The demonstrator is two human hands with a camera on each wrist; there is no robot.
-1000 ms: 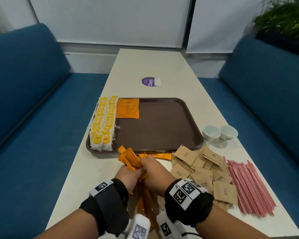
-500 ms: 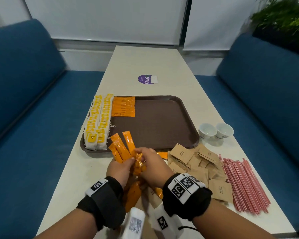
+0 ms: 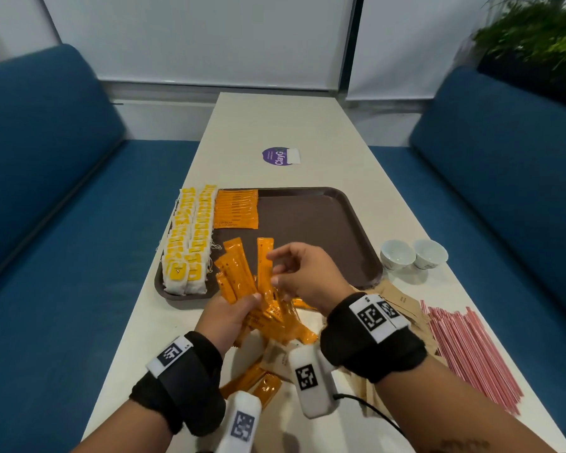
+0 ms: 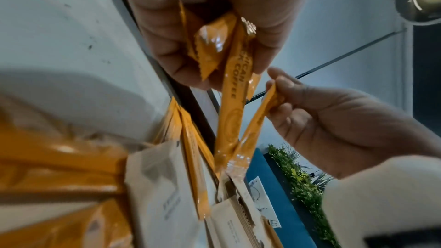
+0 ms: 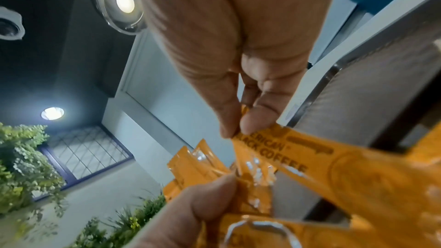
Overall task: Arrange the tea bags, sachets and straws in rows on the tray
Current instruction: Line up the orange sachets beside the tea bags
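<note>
Orange sachets [image 3: 242,279]: a fanned bunch is being held over the near edge of the tray [image 3: 311,223]; "AMERICAN BLACK COFFEE" is showing on one in the right wrist view.
Left hand [image 3: 224,317]: fingers and thumb are curling round the lower ends of the bunch.
Right hand [image 3: 303,276]: fingertips are pinching one sachet [image 3: 264,266] out of the bunch.
Tray rows: two rows of yellow-tagged tea bags [image 3: 190,237] are lying along the left side, with a stack of orange sachets [image 3: 236,209] beside them.
Worktop [image 3: 307,125]: brown paper sachets [image 3: 402,302] and loose orange ones are lying partly hidden under the wrists; their print is too small to read.
Right side: red straws [image 3: 471,351] are lying in a sheaf; two white cups [image 3: 412,255] are standing beyond.
Sticker [image 3: 280,155]: purple, reading "ClayG".
</note>
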